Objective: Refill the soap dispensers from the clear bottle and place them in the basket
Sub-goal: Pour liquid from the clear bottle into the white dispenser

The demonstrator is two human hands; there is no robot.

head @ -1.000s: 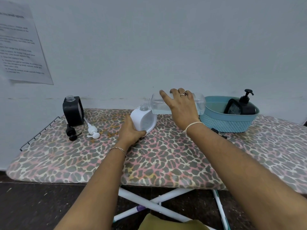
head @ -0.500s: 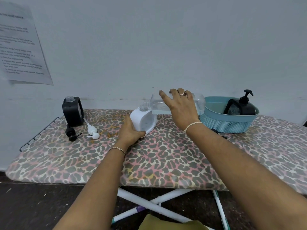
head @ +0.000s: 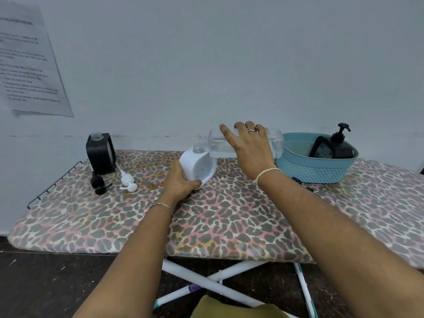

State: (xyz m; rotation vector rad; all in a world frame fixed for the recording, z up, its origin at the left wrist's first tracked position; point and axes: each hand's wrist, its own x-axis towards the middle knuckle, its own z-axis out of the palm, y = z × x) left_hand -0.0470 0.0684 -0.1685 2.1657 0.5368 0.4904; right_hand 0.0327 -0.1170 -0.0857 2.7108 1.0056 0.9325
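My right hand (head: 249, 150) grips the clear bottle (head: 218, 145), held on its side with its open mouth over the neck of the white soap dispenser (head: 202, 166). My left hand (head: 181, 182) holds that dispenser at its base on the leopard-print board (head: 229, 221). A black dispenser (head: 101, 153) without its pump stands at the back left. Beside it lie a black pump (head: 99, 183) and a white pump (head: 128, 181). The blue basket (head: 314, 169) at the right holds a black dispenser with pump (head: 341, 145).
The wall runs right behind the board. A wire rack (head: 54, 182) sticks out at the board's left end. A small dark object (head: 300, 181) lies in front of the basket. A printed sheet (head: 29, 65) hangs on the wall at the left.
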